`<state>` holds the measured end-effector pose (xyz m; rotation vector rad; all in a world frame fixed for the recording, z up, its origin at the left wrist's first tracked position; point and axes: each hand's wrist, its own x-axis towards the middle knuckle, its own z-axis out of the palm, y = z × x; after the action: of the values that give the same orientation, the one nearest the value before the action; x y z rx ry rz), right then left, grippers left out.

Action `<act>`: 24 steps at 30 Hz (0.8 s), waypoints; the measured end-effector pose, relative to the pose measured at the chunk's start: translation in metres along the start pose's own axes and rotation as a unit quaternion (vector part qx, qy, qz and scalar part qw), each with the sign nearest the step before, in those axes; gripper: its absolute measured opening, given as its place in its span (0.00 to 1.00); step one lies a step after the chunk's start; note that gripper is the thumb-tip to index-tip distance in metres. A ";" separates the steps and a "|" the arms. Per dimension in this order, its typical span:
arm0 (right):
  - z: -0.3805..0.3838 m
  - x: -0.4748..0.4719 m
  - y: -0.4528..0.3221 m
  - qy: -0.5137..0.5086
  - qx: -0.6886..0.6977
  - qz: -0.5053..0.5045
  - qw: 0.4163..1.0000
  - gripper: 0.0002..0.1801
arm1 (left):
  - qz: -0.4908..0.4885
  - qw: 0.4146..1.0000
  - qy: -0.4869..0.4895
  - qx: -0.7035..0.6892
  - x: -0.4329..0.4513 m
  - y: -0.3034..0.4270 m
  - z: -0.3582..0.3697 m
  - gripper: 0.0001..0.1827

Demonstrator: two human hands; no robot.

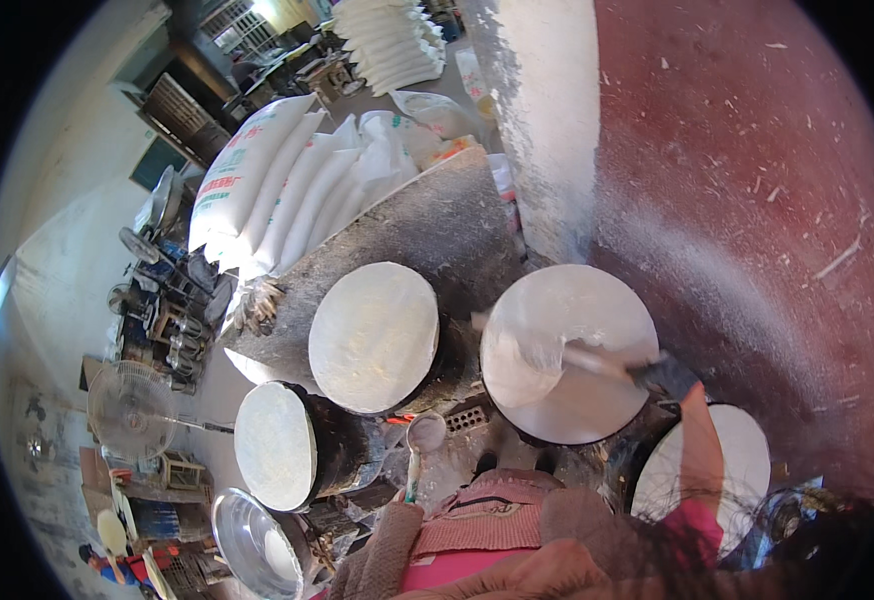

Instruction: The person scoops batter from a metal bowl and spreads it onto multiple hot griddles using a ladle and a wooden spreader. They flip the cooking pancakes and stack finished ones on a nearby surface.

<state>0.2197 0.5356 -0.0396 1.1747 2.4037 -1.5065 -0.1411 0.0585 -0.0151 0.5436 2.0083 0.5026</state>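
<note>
My right hand [668,376], in a dark glove, grips the handle of a pale flat tool [594,361], blurred, over a round griddle [602,416]. A thin whitish layer [530,375] covers the griddle's left part; its exact state is unclear. My left hand [399,498], mostly hidden by the sleeve, holds a ladle [427,433] by its light handle, its bowl showing whitish liquid. Left of the griddle is another round plate with a pale sheet [374,337]. Further left lies a third [275,446], and a fourth [737,472] is partly behind my right arm.
A transparent basin [257,544] with white contents stands at lower left. White sacks [257,172] lean behind a sooty board [414,225]. A standing fan [133,411] is at left. A perforated brick [466,420] lies between the plates. Another person [125,566] is at lower left.
</note>
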 end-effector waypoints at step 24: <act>0.431 -0.082 -0.123 0.492 0.075 0.040 0.866 0.15 | 0.091 0.926 -0.269 -0.248 -0.030 -0.112 -0.135 0.34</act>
<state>0.0619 0.1194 -0.1362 2.5296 2.6825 -1.2272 -0.2661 -0.0668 0.0056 0.4853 1.2507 0.8425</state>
